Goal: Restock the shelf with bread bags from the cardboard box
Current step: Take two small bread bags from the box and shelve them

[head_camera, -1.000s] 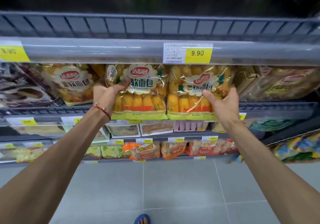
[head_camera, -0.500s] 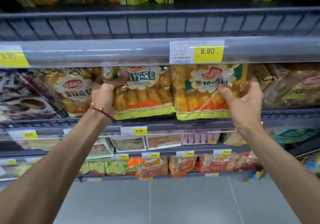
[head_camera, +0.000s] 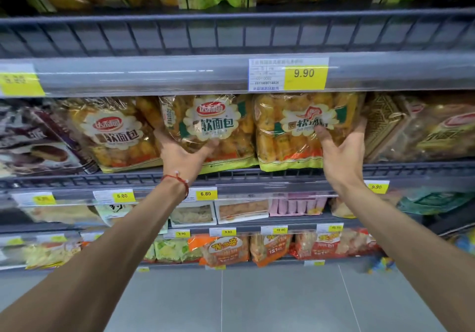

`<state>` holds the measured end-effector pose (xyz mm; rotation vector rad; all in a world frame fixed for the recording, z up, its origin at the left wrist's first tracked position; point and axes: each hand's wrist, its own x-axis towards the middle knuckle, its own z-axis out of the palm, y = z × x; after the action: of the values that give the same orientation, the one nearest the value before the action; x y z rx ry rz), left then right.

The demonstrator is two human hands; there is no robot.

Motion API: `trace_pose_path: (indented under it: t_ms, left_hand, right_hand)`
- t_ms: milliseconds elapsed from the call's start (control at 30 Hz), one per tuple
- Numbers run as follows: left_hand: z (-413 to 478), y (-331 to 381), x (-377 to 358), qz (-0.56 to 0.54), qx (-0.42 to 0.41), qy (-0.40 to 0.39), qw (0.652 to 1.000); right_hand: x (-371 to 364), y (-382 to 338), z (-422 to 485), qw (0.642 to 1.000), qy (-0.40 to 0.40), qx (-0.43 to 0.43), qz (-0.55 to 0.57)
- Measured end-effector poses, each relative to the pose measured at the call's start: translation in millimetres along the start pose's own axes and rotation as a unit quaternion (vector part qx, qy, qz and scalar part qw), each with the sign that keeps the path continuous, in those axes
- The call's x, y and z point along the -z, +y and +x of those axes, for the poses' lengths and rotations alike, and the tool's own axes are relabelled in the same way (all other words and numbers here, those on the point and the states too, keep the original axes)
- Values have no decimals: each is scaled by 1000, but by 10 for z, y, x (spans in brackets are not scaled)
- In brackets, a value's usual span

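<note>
Standing upright on the shelf [head_camera: 257, 174], two bread bags sit side by side, long axes vertical. The left hand [head_camera: 183, 155] clasps the left bag [head_camera: 205, 126] from its 7 o'clock corner; the right hand [head_camera: 341, 149] grips the right bag [head_camera: 295, 128] from 4 o'clock. Each bag lies straight ahead of its hand, so pushing deeper looks next. No cardboard box shows.

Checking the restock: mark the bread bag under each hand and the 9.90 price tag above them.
left-hand bread bag [head_camera: 210, 123]: head view, white label at its front.
right-hand bread bag [head_camera: 288, 126]: head view, clear front left of the label.
9.90 price tag [head_camera: 304, 73]: head view, yellow price panel.
</note>
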<state>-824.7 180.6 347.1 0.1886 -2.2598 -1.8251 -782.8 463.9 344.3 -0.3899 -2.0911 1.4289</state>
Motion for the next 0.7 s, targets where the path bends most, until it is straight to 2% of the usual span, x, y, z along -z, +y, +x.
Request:
trace_pose_path:
  t_ms: [200,433,700]
  left_hand:
    - [146,-132,-56,-48,-57,14,997]
    - [173,-282,-10,-25,-6,-19,999]
    - [198,-319,-18,-27,5,-21,999]
  right_hand:
    - [-86,59,14,1000,15,16,8]
    - [-131,71,22,999,18,12,29]
    - [-156,72,27,997,69,19,23]
